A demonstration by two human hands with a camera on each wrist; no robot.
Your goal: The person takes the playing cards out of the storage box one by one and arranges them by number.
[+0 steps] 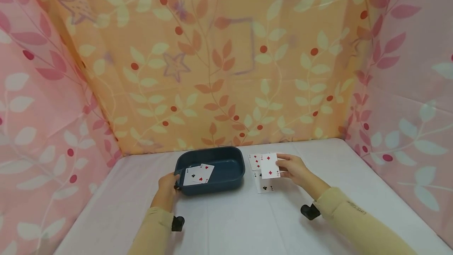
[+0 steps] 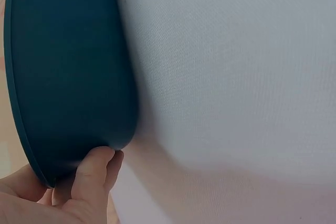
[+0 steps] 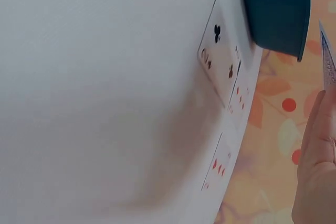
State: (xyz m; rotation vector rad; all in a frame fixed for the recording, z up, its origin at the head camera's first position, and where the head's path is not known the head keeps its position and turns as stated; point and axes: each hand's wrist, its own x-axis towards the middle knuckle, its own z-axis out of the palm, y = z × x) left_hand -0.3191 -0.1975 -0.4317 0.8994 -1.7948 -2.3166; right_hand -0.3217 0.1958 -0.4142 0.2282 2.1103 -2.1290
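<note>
On the left, my left hand (image 1: 168, 185) grips the left end of a dark blue plastic basin (image 1: 216, 189). In the left wrist view, thumb and fingers (image 2: 94, 174) pinch the basin's rim from both sides. A club card (image 1: 191, 176) and an overlapping heart card (image 1: 208, 171) lie face up inside. My right hand (image 1: 294, 169) holds a two of diamonds playing card (image 1: 270, 166) by its right edge, raised above the table. Beneath it lie a two of clubs (image 3: 223, 59) and a diamond card (image 1: 253, 161), partly covered in the head view. Another diamond card (image 3: 216, 167) shows in the right wrist view.
A white cloth covers the table (image 1: 226, 223). Patterned fabric walls rise at the back (image 1: 212, 89), left and right. Black wrist camera mounts (image 1: 310, 211) hang under both forearms.
</note>
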